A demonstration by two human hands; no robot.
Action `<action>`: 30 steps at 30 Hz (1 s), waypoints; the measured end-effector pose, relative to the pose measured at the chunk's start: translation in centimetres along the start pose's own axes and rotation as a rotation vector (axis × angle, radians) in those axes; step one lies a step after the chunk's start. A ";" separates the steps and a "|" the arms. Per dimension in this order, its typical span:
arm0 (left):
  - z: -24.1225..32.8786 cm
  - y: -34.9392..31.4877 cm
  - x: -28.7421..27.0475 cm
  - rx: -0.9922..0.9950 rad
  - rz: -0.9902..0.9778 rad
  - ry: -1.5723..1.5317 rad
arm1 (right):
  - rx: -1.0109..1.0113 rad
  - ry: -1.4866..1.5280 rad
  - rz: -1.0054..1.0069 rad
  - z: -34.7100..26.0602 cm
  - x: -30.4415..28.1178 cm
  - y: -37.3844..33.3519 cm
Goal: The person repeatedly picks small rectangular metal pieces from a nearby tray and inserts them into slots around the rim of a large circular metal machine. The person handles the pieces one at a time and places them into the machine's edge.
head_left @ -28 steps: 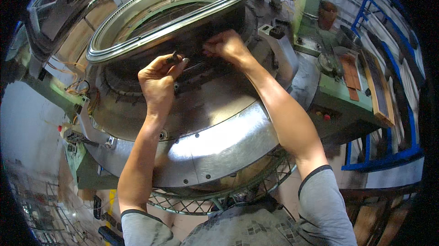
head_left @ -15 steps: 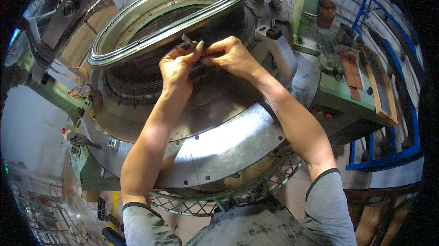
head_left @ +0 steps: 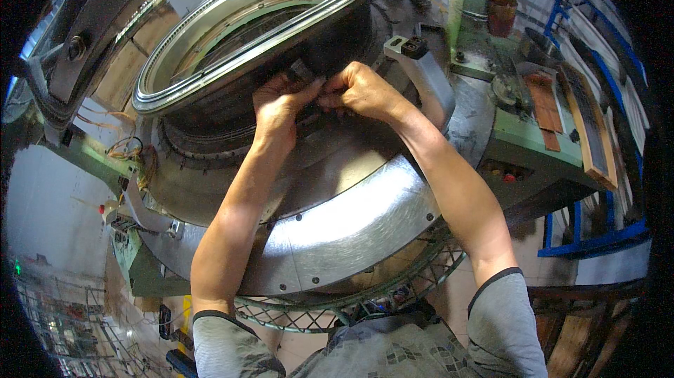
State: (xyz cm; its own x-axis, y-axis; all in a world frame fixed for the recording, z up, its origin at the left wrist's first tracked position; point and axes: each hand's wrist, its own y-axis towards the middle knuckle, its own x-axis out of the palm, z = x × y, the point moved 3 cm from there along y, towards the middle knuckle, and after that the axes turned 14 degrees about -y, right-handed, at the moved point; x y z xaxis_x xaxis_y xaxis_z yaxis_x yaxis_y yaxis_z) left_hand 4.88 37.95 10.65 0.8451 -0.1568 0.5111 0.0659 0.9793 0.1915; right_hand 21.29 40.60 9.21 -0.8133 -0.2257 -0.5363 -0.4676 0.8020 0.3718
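My left hand (head_left: 279,105) is closed on a small dark, ribbed piece (head_left: 302,70) that pokes up past its fingertips; its exact kind I cannot make out. Close on its right, my right hand (head_left: 359,90) is pinched, the fingertips meeting near the left hand's thumb; what they hold, if anything, is hidden. Both hands are in front of a large ring-shaped machine head (head_left: 158,105) with an oval metal rim and a row of fine slots or needles around it. Under my forearms lies a wide polished metal ring plate (head_left: 344,227).
Right of my hands stands a grey metal bracket (head_left: 425,83). A green post (head_left: 469,5) rises behind it. On the green ledge lie a reddish-brown strip (head_left: 544,111) and a wood-framed panel (head_left: 588,128). A blue rack (head_left: 597,237) stands at far right. A dark machine arm (head_left: 84,41) slants at upper left.
Both hands have shifted slightly down and to the right, staying close together. The dark piece in the left hand has moved with it. My view has tilted slightly.
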 end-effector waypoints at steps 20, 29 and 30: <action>-0.3 -2.3 1.5 0.779 -0.074 1.104 | 0.171 0.051 0.293 1.9 -0.9 0.0; -1.1 -2.9 2.5 0.902 -0.147 1.329 | 0.150 -0.069 0.322 2.6 -1.1 0.2; -1.1 -3.0 2.6 0.914 -0.147 1.345 | 0.165 -0.085 0.317 2.6 -1.1 0.2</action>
State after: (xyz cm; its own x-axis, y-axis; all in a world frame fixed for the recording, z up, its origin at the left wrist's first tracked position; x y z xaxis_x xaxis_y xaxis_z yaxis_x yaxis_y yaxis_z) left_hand 7.41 34.76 10.51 0.7200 0.4611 -0.5186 0.2788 0.4922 0.8247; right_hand 22.96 42.48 7.92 -0.8741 0.0893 -0.4774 -0.1295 0.9045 0.4063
